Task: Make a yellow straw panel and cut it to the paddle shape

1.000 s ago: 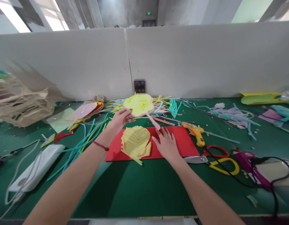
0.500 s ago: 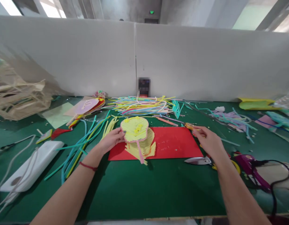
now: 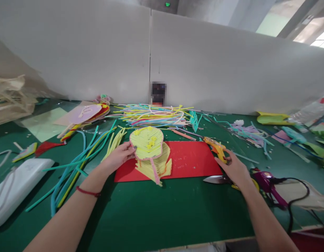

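The yellow fan [image 3: 148,148] partly covers a leaf-shaped piece [image 3: 165,157] over the red board [image 3: 192,161], long axis near-to-far, pink handle [image 3: 155,171] toward the person. The left hand [image 3: 119,157] pinches its rim; the right hand [image 3: 235,169] curls at the orange glue gun [image 3: 216,147], closure unclear.

Left arm [image 3: 72,210] and right arm [image 3: 264,217] stretch forward, left fingers [image 3: 128,151] pinched, right fingers [image 3: 233,159] bent inward.

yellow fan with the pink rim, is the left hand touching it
Touching: the head view shows the left hand holding the yellow fan by its left edge, with no gap between.
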A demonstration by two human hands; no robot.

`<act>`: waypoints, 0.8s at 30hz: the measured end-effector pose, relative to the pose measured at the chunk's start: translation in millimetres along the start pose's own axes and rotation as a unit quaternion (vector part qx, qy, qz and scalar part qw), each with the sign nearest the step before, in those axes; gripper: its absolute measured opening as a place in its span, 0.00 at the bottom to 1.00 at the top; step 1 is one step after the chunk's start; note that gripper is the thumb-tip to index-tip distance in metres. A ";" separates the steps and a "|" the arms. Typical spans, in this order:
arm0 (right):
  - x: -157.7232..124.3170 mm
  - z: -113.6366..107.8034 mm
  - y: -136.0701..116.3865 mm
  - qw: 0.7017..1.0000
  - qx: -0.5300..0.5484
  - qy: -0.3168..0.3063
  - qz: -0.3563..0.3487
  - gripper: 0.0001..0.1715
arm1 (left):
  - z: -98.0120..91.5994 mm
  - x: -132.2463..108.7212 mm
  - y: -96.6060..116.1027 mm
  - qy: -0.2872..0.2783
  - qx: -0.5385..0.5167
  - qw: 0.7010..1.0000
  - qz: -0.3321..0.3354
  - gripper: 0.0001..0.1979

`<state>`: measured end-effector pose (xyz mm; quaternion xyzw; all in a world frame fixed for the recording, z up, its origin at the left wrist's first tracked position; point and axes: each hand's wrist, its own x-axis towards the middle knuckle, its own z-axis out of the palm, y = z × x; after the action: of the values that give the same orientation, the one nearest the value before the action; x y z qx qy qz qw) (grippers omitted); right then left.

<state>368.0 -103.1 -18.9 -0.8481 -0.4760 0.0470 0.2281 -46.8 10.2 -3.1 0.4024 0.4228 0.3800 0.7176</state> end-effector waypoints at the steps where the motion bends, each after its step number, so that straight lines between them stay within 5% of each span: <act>1: 2.2 -0.6 0.6 1.000 0.005 0.005 -0.003 0.38 | -0.1 0.2 0.0 0.000 0.000 1.000 -0.001 0.12; 11: 36.8 -26.0 5.0 0.997 0.004 0.072 0.005 0.32 | 1.3 -0.5 1.1 -0.009 0.017 1.000 -0.003 0.11; 24: 65.9 -4.2 11.4 0.997 -0.059 0.050 -0.025 0.29 | -2.1 1.6 -1.3 -0.015 0.012 1.000 0.005 0.13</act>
<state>414.0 -55.0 -11.0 -0.8493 -0.4868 -0.0296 0.2021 -47.9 11.6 -5.5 0.4184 0.4143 0.3722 0.7175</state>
